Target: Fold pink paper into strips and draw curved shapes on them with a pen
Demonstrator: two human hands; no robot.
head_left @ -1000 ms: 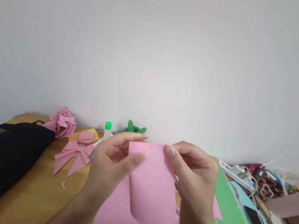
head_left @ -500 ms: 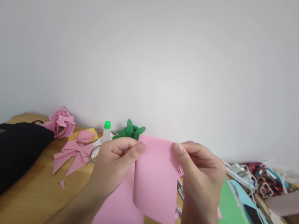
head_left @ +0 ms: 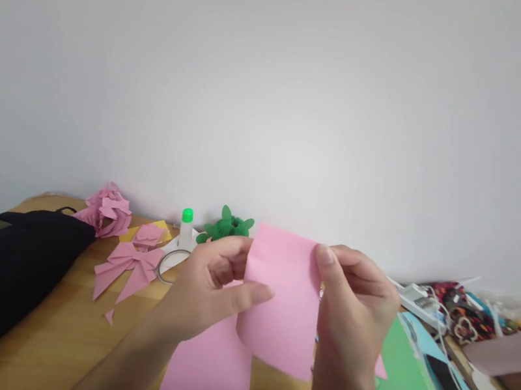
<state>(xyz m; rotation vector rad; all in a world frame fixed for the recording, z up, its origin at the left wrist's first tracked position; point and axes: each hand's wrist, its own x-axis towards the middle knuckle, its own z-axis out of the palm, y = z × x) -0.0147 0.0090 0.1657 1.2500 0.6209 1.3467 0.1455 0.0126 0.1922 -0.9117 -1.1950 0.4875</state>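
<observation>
A sheet of pink paper is held up in front of me, its left side curving over. My right hand pinches its upper right corner between thumb and fingers. My left hand is at the left edge, thumb lying across the front and fingers behind the sheet, partly hidden. Below, another pink sheet lies flat on the wooden table. A pink paper bow rests to the left of my left hand, near a roll of tape.
At the back stand a glue stick, a green paper figure and a pink paper flower. Black fabric covers the left side. Green paper, a power strip and assorted craft items crowd the right.
My left thumb has slid from the sheet's upper left corner down onto its front. The held paper has risen slightly and shifted right, with my right hand still pinching its corner.
</observation>
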